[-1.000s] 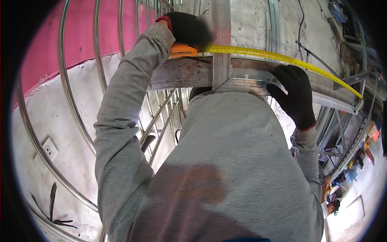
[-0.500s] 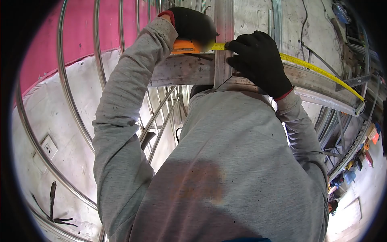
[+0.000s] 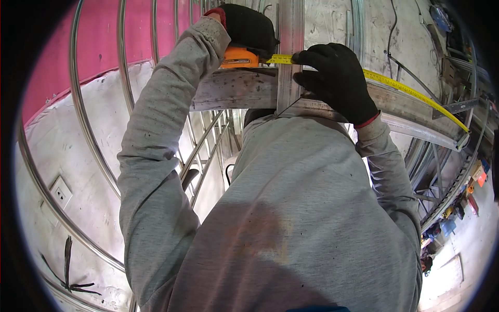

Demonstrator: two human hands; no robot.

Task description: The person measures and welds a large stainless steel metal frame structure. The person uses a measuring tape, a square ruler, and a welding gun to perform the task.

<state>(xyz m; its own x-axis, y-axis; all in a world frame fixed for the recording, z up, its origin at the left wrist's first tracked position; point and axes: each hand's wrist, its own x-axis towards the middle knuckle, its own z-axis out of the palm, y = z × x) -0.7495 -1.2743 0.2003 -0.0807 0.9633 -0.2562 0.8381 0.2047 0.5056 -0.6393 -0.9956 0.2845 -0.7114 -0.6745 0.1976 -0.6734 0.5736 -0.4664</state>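
My left hand, in a black glove with a red cuff, is wrapped round an orange tape measure above a flat metal beam. Yellow tape runs out of it to the right, across an upright metal bar, and reaches the beam's far right end. My right hand, gloved in black too, pinches the tape edge just right of that bar. Its fingertips touch the tape and the bar's side. The bar and beam meet at a corner with a diagonal seam.
Curved shiny metal rods stand at the left, before a pink and white wall. A wall socket is at lower left. Metal racks and assorted tools are at the right.
My left hand and the tape measure have shifted very slightly, and the view has moved a little. Both hands keep nearly the same hold on the tape.
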